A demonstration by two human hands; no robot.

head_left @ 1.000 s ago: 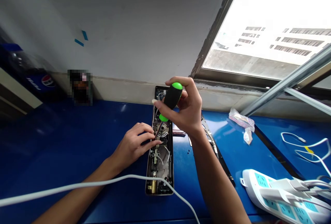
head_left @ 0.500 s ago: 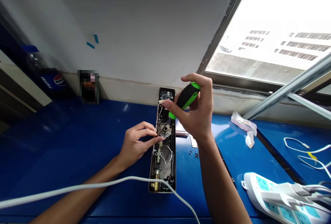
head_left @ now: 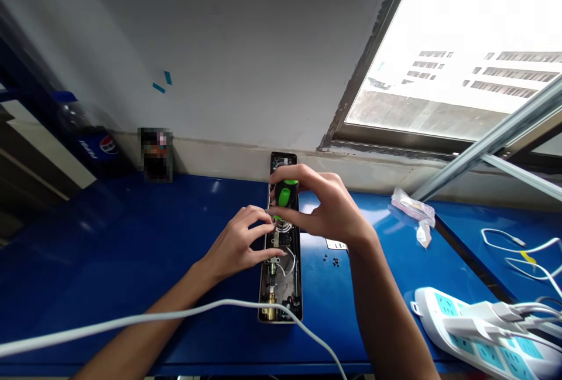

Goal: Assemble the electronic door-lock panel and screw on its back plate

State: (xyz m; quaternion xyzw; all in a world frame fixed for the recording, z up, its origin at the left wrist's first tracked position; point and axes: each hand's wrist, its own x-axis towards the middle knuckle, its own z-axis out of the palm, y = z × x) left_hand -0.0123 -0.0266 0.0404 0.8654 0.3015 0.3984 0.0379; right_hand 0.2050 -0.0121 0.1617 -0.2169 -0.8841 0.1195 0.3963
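A long dark housing (head_left: 295, 286), like an open door lock body, lies lengthwise on the blue table with circuit boards, white wires and a brass part inside. My right hand (head_left: 322, 207) grips the green and black handle of a screwdriver (head_left: 285, 194). The tool stands nearly upright over the housing's middle, its tip mostly hidden by fingers. My left hand (head_left: 246, 239) reaches in from the left with thumb and index finger apart. Its fingers are beside the screwdriver's lower end; the thumb lies over the housing below it.
Several small black screws (head_left: 336, 262) and a white plate (head_left: 336, 244) lie right of the housing. A white cable (head_left: 219, 304) crosses in front. At right are a power strip (head_left: 424, 304), a plastic bag (head_left: 413, 204) and a metal strut (head_left: 465, 160). A cola bottle (head_left: 94, 143) stands back left.
The screwdriver has swung from a slant to nearly upright, with my right hand lower and further left. My left thumb has moved down, away from the fingers.
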